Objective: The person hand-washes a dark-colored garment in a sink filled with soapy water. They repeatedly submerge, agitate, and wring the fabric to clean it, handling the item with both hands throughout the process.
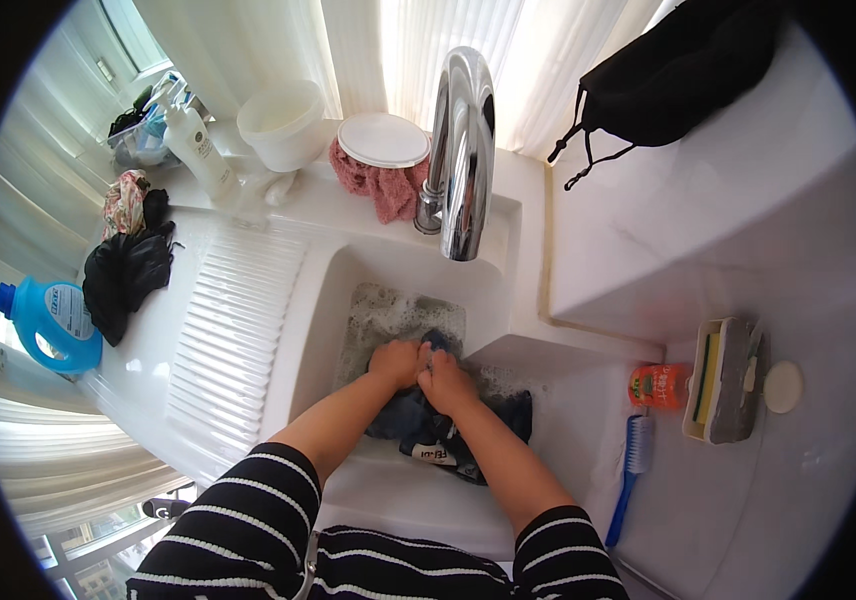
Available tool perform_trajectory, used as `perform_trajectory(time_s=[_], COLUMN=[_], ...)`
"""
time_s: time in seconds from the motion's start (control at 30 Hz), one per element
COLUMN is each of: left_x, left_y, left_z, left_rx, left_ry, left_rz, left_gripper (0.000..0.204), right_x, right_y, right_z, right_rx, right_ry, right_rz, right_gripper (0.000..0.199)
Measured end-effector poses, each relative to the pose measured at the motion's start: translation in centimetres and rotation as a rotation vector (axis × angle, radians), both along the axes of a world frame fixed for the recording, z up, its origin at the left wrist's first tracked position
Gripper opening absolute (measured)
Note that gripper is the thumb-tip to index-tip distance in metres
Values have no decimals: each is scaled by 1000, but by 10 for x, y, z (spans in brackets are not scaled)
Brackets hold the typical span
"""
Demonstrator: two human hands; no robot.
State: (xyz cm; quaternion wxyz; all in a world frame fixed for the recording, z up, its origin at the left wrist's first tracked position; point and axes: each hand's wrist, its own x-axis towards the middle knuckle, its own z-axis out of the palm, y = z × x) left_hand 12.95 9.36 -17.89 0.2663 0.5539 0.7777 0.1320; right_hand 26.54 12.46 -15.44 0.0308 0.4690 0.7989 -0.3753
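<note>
Hands: I see my left hand and right hand pressed together in the sink, both clenched on a dark blue garment.
Garment: it lies bunched in the basin of the white sink, wet, partly under my forearms, with foamy water just behind it.
Grip: left fist closed on a fold of the cloth, right fist closed on the fold beside it, knuckles touching.
Faucet: a chrome faucet arches over the basin, above my hands.
Washboard: a ribbed washboard slope sits to the left of the basin.
Left ledge: a blue detergent jug stands at the far left, a black cloth heap near it, and a white pump bottle further back.
Back ledge: a white bowl, a white lid resting on a pink cloth.
Right side: a blue brush, an orange bottle, a sponge holder and a round soap.
Upper right: a black bag rests on the white counter.
</note>
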Motion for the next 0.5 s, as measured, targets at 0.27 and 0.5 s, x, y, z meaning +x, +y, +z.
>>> perform_trajectory(time_s=[0.27,0.5], left_x=[6,25], left_y=[-23,-101], left_z=[128,40], left_rx=[332,88], left_ry=[-151,205], left_rz=[-329,0], left_gripper=[27,61], right_x=[13,41], right_y=[-3,-72], right_z=[59,45], right_rx=[-51,325], right_ry=[884,63], right_rz=[-385,363], right_gripper=[38,76])
